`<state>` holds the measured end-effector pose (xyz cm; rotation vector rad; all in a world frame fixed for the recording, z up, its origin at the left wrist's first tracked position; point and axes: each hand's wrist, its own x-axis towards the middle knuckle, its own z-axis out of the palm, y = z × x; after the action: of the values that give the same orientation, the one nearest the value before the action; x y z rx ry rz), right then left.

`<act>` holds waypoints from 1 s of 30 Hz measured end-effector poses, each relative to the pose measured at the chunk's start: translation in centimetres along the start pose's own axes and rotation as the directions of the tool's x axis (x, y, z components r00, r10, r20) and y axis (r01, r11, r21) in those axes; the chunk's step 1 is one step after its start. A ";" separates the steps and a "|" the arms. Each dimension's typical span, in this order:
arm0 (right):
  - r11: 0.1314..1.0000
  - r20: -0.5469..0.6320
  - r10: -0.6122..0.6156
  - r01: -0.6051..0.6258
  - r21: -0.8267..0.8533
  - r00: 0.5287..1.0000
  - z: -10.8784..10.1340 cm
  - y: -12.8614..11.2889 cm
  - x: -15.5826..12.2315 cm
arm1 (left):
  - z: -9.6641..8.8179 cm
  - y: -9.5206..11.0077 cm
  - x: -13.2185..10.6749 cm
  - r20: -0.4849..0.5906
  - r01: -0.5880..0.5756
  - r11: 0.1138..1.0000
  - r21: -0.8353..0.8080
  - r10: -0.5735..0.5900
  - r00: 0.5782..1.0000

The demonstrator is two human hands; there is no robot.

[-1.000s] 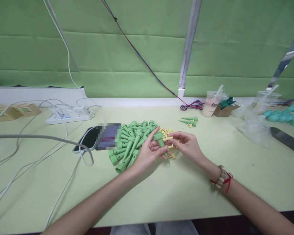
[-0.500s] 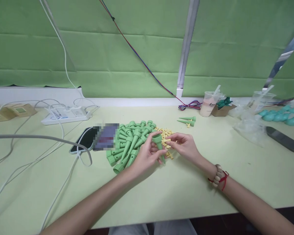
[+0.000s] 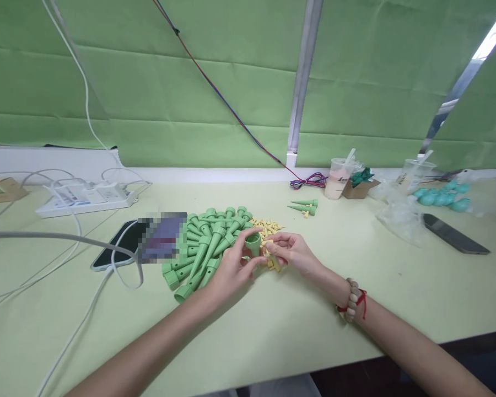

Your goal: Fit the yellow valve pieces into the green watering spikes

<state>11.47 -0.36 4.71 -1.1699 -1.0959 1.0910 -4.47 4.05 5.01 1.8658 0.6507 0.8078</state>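
My left hand [image 3: 236, 266] is closed around a green plastic watering spike [image 3: 253, 246], its wide open end facing up and toward me. The lower part of the spike is mostly hidden by the fingers. Against the spike's right side, my right hand [image 3: 296, 253] pinches a small yellow plastic valve [image 3: 269, 245]; whether it sits in the hole, I cannot tell. A heap of green spikes [image 3: 206, 248] lies left of my hands. Behind and below the fingers spreads a pile of yellow valves [image 3: 268, 225].
Two green spikes with yellow valves [image 3: 305, 209] lie farther back. A pink drink cup [image 3: 337, 179], a small brown box [image 3: 357, 190], a plastic bag [image 3: 403, 218] and a dark phone [image 3: 454, 234] are at the right. At left are white cables, a power strip [image 3: 86, 204] and another phone [image 3: 118, 248].
The view has shifted slightly to the right. The green spike has tipped so its open end shows more toward me, and the valve in my right hand is at the spike's side.
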 end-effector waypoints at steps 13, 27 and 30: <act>0.703 0.045 -0.514 0.451 -0.549 0.856 -0.8 0.2 0.2 | -0.1 0.0 1.4 0.035 0.159 0.907 -0.391 -0.159 0.987; 0.107 0.422 -0.590 0.585 -0.804 0.688 -1.8 -0.2 0.1 | -0.1 0.7 0.9 0.178 0.184 0.937 -0.295 -0.135 0.975; 0.523 0.230 -0.495 0.498 -0.692 0.838 -0.7 0.0 -0.4 | -0.1 1.0 0.5 0.105 0.125 0.973 -0.193 -0.106 0.989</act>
<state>12.06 -0.83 4.66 -1.3118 -1.8328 0.1491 -4.11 4.11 6.13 1.6580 0.5909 0.6795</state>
